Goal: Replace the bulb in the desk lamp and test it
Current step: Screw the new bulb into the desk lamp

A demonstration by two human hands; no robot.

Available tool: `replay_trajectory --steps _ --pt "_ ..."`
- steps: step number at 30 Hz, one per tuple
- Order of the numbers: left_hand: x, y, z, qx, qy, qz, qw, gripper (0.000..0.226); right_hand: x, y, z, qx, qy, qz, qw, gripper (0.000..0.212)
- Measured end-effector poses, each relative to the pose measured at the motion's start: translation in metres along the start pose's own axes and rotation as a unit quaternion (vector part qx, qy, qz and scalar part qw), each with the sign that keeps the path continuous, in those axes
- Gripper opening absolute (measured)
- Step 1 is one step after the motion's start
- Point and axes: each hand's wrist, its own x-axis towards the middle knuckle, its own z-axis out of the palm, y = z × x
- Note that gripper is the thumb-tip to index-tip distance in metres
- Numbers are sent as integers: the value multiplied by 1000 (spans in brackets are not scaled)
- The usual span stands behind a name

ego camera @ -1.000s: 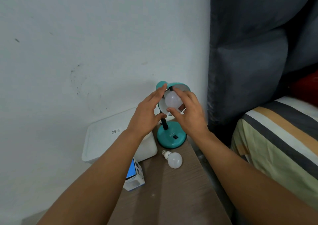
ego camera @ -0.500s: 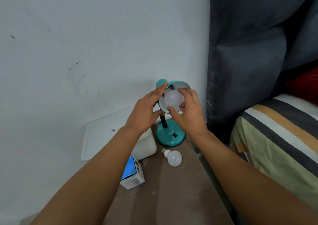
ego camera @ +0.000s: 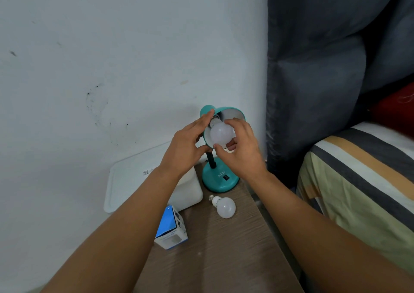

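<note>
Desk lamp (ego camera: 220, 176): teal, round base with a black switch and the letters ATN, standing upright at the far end of the worktop (ego camera: 224, 259), close to the white wall (ego camera: 112, 57). Short black neck; teal shade (ego camera: 233, 111) tipped so its pale inside faces the camera.

Bulb in lamp (ego camera: 220, 134): white, frosted, sitting in the mouth of the shade with its metal screw base pointed up and left toward the socket. Whether it is fully seated cannot be told.

Right hand (ego camera: 243, 151): fingers curled around the bulb in lamp, thumb under its lower edge, fingertips over its right side; grasping it.

Left hand (ego camera: 187, 149): fingers spread along the left rim and back of the shade, thumb at its lower edge beside the neck; steadying the shade.

Loose bulb (ego camera: 224, 205): white, lying on its side on the worktop just in front of the lamp base, screw base pointing away and left.

Bulb carton (ego camera: 172, 227): blue and white, standing on the left edge of the worktop, near the loose bulb, apart from it.

White container (ego camera: 134, 180): lidded, left of the lamp, against the wall.

Bed (ego camera: 358, 180): striped cover, right of the worktop; dark curtain (ego camera: 324, 68) behind it.
</note>
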Motion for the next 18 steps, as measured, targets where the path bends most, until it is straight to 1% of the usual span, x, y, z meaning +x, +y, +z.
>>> replay_trajectory --steps 2,5,8,10,12,15,18 --pt "0 -1 1 2 1 5 1000 96 -1 2 -1 -4 -2 -1 1000 65" --pt "0 -1 1 4 0 5 1000 95 -2 1 -1 -1 18 30 999 60" --pt "0 -1 1 8 -1 1 1000 96 -1 -3 -1 9 28 45 999 64" --pt "0 -1 1 10 -1 -2 1000 97 -2 -4 -2 7 18 23 1000 66" --pt "0 -1 1 16 -2 1 1000 97 -2 -5 -2 -5 9 3 1000 62" --pt "0 -1 1 25 -2 4 1000 97 -1 -8 -3 0 29 40 999 55" --pt "-1 0 2 25 1 1 1000 98 0 -10 -4 13 34 60 998 56"
